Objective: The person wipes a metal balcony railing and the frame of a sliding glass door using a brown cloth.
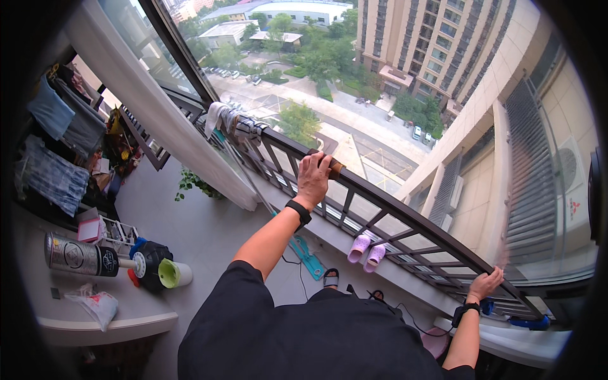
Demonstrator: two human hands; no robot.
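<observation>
Across the upper middle runs the dark metal top rail (pixel 403 209) of a window guard railing. My left hand (pixel 313 178) is curled over it, gripping a small brown item (pixel 337 168) that lies against the rail. My fingers cover most of that item, so its kind is unclear. Farther right along the same rail, my right hand (pixel 485 284) has its fingers bent over the top edge. Black bands circle both wrists. Striped and white cloths (pixel 237 121) hang over the rail's far left end.
A teal flat mop (pixel 306 256) lies on the floor near my sandalled foot (pixel 331 278). Lilac clogs (pixel 365 252) stand against the railing. A thin cable (pixel 412 320) trails by my feet. Leftward are a white curtain (pixel 166 104), a potted plant (pixel 197 184) and a pale green-lined bin (pixel 175 274).
</observation>
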